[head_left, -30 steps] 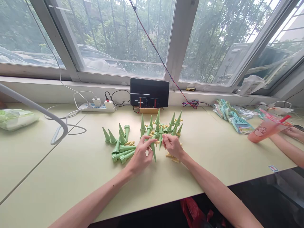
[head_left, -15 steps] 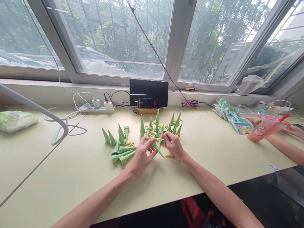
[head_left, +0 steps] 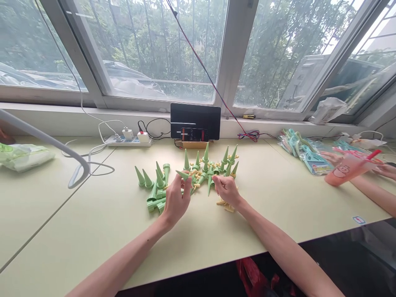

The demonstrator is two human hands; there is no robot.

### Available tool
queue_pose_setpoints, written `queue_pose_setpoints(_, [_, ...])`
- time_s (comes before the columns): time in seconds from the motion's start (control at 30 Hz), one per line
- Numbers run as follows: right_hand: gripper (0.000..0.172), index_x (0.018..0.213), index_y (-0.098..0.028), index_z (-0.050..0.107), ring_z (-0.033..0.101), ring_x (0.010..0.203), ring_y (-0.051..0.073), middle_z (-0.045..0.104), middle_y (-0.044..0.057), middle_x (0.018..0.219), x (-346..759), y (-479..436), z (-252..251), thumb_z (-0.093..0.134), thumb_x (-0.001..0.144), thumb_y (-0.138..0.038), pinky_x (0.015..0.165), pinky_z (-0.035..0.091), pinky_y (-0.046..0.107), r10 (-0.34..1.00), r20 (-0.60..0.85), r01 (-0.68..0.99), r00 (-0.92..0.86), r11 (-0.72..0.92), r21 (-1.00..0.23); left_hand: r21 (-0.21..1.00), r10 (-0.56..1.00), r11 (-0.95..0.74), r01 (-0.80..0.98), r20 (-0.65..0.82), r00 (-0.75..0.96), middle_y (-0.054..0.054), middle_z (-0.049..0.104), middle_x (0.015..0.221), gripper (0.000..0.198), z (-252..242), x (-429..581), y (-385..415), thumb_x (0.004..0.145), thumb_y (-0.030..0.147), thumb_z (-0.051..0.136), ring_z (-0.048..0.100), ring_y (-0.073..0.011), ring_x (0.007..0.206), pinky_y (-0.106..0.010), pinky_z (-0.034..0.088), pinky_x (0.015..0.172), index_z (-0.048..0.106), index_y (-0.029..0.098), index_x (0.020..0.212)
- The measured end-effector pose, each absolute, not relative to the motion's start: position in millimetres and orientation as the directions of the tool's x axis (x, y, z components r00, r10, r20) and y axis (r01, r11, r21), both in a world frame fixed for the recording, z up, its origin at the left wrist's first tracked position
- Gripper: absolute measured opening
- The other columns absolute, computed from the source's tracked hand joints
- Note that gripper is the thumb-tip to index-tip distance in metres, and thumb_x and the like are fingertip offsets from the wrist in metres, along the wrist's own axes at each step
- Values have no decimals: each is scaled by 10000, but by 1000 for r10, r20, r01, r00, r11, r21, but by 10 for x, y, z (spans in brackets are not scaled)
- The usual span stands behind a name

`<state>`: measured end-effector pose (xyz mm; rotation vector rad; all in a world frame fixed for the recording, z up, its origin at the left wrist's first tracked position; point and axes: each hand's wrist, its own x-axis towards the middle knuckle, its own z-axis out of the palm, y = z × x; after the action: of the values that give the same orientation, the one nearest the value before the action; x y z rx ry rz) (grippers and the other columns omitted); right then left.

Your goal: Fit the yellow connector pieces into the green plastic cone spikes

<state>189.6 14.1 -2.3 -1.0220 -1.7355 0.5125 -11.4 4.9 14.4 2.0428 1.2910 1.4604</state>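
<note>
My left hand (head_left: 177, 199) is closed on a green plastic watering spike (head_left: 182, 175), its tip pointing left. A yellow piece shows at the spike's wide end; whether it is fitted there I cannot tell. My right hand (head_left: 227, 192) is held in a pinch, and whatever lies between its fingertips is hidden. Just beyond both hands stand several upright green spikes (head_left: 206, 153), with yellow valve pieces among them. More spikes (head_left: 152, 205) lie on their sides left of my left hand. Beneath my right wrist are loose yellow valve pieces (head_left: 228, 208).
A tablet (head_left: 195, 116) and a phone (head_left: 194, 134) stand at the back. Left of them is a power strip (head_left: 128, 142); a white curved bar (head_left: 55, 142) crosses the left side. Another person's arm (head_left: 371, 193) is at the right, beside a pink drink cup (head_left: 346, 170) and bagged clips (head_left: 309, 159).
My left hand has moved left and up, away from my right hand, and turned the spike so its tip points left instead of down to the right. My right hand has hardly moved.
</note>
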Motion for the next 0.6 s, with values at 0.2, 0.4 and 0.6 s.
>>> queue_pose_setpoints(0.2, [626,498,-207,351,358,429,97,402,-23,437,1897,145,-40,358,1014,-562,472,286,264,827,547,396,-129,548,-737,597,681,-538,595,724,-110,-18,563,807,176,225,-177,142,957,312,522,574,-115,701,-207,517,586,540,181,840])
queue_pose_setpoints(0.4, [611,500,-206,354,358,425,97,405,-22,439,1896,146,-44,373,1022,-523,467,279,267,828,547,381,-124,549,-744,581,648,-487,653,741,-176,-33,518,948,150,199,-239,227,909,302,604,508,-82,622,-229,471,571,553,175,845])
queue_pose_setpoints(0.6, [602,505,-207,353,368,422,97,412,-22,442,1898,153,-54,382,1020,-519,460,289,263,832,539,366,-128,545,-754,617,734,-400,678,659,-167,-4,514,868,145,151,-294,321,900,286,607,464,-74,513,-261,443,582,536,185,825])
